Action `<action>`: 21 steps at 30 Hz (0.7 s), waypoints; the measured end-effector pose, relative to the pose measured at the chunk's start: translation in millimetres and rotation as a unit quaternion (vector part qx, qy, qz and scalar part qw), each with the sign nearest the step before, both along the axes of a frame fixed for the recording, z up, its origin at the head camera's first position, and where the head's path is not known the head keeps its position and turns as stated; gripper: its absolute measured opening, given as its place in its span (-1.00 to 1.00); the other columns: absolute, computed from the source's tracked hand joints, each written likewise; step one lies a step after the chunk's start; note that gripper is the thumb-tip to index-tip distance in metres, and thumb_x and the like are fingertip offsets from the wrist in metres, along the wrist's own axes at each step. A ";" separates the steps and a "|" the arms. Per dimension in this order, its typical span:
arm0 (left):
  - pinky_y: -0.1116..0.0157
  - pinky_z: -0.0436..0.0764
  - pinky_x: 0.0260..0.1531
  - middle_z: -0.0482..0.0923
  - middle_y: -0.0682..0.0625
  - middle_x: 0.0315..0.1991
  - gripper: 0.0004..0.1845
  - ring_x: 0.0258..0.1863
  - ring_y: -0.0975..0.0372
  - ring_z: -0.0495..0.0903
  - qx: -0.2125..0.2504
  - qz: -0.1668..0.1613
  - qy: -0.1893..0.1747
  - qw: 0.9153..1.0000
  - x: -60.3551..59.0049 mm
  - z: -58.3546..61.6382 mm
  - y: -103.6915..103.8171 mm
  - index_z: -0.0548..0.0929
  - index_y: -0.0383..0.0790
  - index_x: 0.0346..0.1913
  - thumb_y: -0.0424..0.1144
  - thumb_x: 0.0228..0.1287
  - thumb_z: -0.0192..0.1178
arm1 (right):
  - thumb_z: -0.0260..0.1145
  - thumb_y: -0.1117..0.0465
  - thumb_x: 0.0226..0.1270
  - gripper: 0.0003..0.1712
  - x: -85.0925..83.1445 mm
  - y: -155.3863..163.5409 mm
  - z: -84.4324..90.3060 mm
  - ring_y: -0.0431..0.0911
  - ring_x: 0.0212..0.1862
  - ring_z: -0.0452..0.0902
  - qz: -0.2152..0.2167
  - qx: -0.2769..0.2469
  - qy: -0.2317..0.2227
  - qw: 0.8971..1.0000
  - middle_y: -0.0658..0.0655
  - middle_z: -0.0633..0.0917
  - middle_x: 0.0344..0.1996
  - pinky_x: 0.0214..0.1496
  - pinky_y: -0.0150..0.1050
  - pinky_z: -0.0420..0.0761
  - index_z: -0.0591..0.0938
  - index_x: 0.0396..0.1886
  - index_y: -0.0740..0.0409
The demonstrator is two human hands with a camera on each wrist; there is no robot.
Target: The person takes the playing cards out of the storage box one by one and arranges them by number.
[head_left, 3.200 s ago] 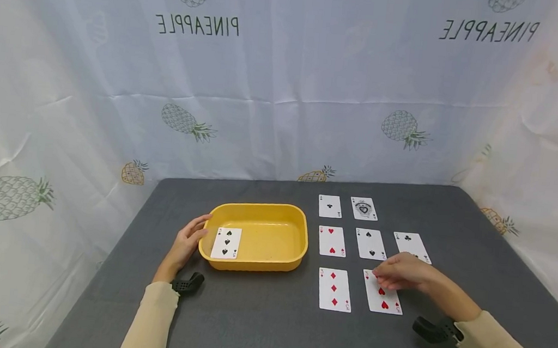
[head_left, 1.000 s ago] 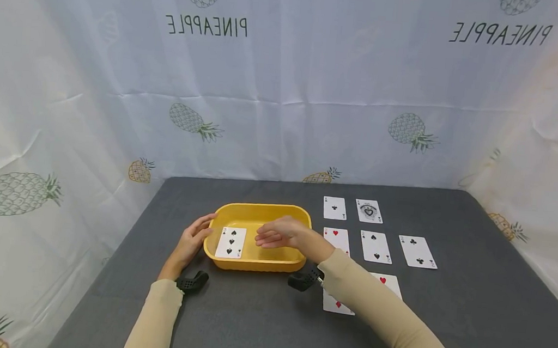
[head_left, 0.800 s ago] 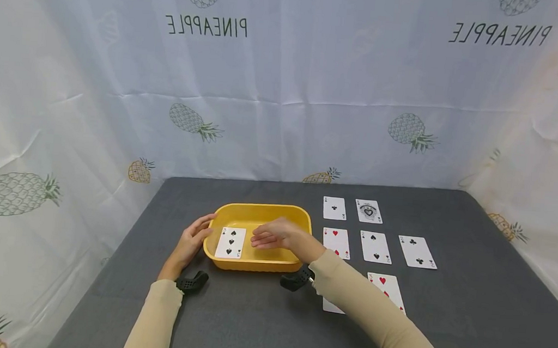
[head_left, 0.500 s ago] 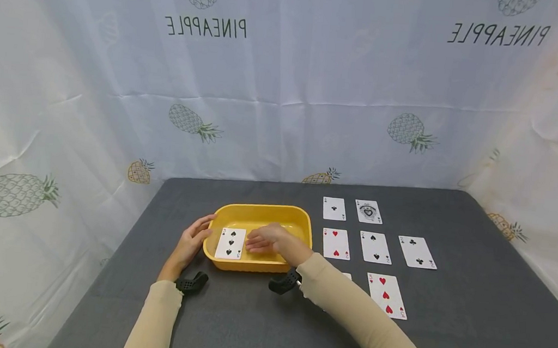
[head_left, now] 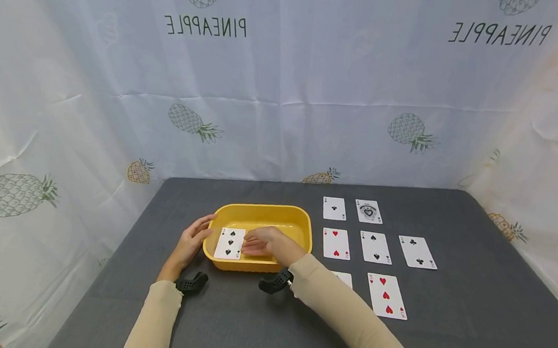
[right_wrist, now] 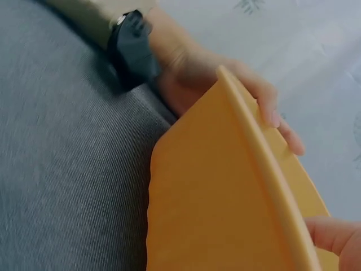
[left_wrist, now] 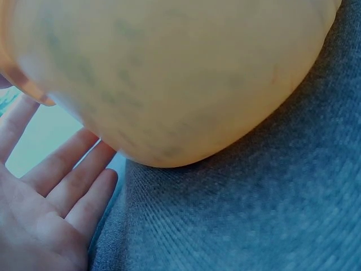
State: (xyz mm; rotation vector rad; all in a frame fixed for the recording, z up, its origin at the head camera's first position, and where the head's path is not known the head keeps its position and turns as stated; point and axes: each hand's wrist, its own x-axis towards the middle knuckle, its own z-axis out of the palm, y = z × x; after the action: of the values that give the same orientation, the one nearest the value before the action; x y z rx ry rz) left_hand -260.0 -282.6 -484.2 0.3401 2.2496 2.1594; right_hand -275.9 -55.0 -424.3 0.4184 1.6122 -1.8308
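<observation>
Right hand point(head_left: 266, 243) low inside yellow tub point(head_left: 303, 236), fingers flat-ish; can't tell if card's under them. Left hand point(head_left: 190, 242) relaxed against tub's left rim, tub near table's point(head_left: 228, 323) left edge. Risk: sloppy drop lands crooked on three of spades point(head_left: 230, 243), or sleeve drags cards behind.

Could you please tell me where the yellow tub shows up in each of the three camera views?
Head: the yellow tub sits left of centre on the grey table, between both hands.
Left wrist: its blurred outer wall fills the upper frame.
Right wrist: its rim and wall run diagonally through the lower right.
Shared landmark: the left hand resting against the tub's side.
</observation>
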 end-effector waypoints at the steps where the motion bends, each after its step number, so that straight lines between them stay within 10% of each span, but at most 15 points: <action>1: 0.56 0.54 -0.03 0.51 0.32 0.04 -0.45 0.04 0.52 0.52 0.002 0.000 0.001 1.000 -0.1 -0.1 -0.2 0.19 -0.51 0.38 -0.32 0.45 0.01 | 0.25 0.39 0.28 -0.61 0.7 -0.2 -0.2 0.17 0.05 0.65 -0.006 -0.011 -0.004 1.000 0.44 0.61 0.09 0.15 -0.09 0.61 0.56 0.08 0.48; 7: 0.56 0.54 -0.03 0.53 0.35 0.03 -0.46 0.03 0.54 0.53 0.010 -0.004 0.012 1.000 0.5 -0.1 -1.1 0.18 -0.56 0.36 -0.35 0.44 0.00 | 0.27 0.43 0.24 -0.63 1.7 -3.2 -0.7 0.06 -0.17 0.68 -0.032 -0.035 -0.008 0.999 0.39 0.66 -0.02 0.17 -0.12 0.60 0.57 0.05 0.47; 14: 0.56 0.54 -0.01 0.52 0.34 0.03 -0.45 0.05 0.54 0.52 0.010 0.002 0.006 1.000 2.2 3.2 -0.3 0.18 -0.55 0.37 -0.34 0.43 0.01 | 0.36 0.45 0.13 -0.70 -1.1 -20.5 0.4 -0.21 -0.66 0.49 -0.013 0.055 0.054 0.997 0.07 0.58 -0.67 -0.58 -0.45 0.56 0.55 -0.12 0.39; 21: 0.56 0.54 0.00 0.52 0.32 0.06 -0.45 0.06 0.52 0.53 0.011 -0.007 0.009 1.000 1.2 2.0 -0.2 0.18 -0.55 0.37 -0.33 0.44 0.00 | 0.34 0.52 0.08 -0.52 1.0 -26.0 -0.1 -0.24 -0.77 0.42 -0.023 0.083 0.074 0.994 0.05 0.53 -0.77 -0.70 -0.46 0.48 0.43 0.03 0.48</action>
State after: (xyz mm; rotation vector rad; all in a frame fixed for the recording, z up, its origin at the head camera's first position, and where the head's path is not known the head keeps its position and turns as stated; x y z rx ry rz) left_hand -258.8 -282.8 -482.2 0.3765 2.2266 2.1837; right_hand -274.9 -81.0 -424.5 0.4051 1.8792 -1.8038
